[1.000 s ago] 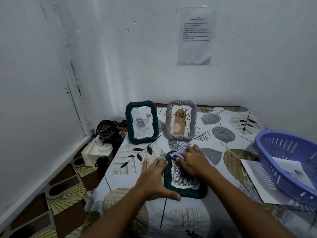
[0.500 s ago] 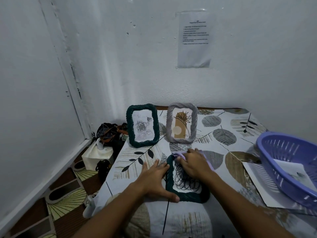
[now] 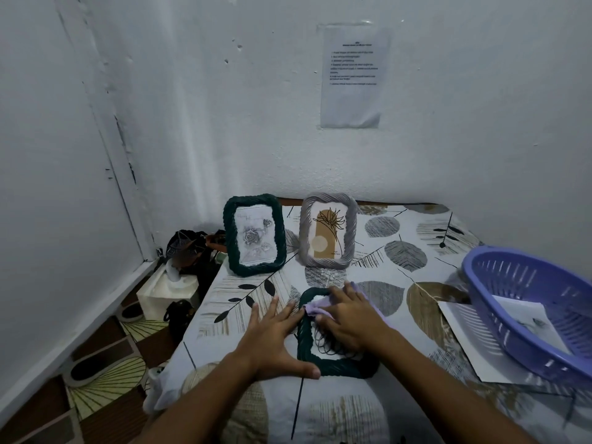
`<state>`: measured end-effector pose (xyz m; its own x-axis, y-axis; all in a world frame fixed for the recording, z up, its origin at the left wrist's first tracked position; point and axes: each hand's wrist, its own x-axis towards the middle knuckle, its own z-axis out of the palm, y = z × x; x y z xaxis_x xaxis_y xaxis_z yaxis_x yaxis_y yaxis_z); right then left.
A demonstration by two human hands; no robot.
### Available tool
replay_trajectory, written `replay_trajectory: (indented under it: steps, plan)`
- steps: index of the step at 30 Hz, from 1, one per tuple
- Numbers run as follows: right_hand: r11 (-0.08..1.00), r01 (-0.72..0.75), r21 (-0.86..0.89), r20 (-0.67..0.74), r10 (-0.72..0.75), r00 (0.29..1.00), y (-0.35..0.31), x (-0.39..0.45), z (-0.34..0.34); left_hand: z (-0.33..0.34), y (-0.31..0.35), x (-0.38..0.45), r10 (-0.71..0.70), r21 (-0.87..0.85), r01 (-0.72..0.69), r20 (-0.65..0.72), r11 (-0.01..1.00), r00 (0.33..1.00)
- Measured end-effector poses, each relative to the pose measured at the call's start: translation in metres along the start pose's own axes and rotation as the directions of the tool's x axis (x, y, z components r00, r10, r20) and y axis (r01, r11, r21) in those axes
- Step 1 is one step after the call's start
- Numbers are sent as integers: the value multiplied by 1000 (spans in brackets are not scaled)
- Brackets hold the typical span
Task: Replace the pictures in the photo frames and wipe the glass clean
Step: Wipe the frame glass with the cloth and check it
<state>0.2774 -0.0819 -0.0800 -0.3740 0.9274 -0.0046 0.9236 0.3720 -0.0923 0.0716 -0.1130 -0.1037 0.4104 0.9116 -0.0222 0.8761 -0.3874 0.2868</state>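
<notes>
A dark green photo frame lies flat on the table in front of me, with a black line drawing under its glass. My right hand presses a lilac cloth flat on the glass near the frame's top. My left hand rests on the table against the frame's left side, fingers spread and thumb along its lower edge. Behind it stand two upright frames: a dark green one with a grey rose picture and a grey one with a brown plant picture.
A lilac plastic basket with a paper inside stands at the right, on a white sheet. The table has a leaf-patterned cover and sits against white walls. Left of it on the floor are a white box and dark bags.
My right hand with the cloth has shifted slightly across the upper part of the glass. My left hand has stayed at the frame's left side.
</notes>
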Motion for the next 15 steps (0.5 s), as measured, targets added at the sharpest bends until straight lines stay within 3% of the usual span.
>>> replay_trajectory:
  steps: [6, 15]
  plan:
    - [998, -51, 42, 3, 51, 999, 4, 20, -2, -3, 1, -1, -30, -25, 31, 14, 999, 999]
    - [991, 78, 111, 69, -86, 994, -1, -23, -2, 1, 1, 1, -31, -13, 31, 5, 999, 1000]
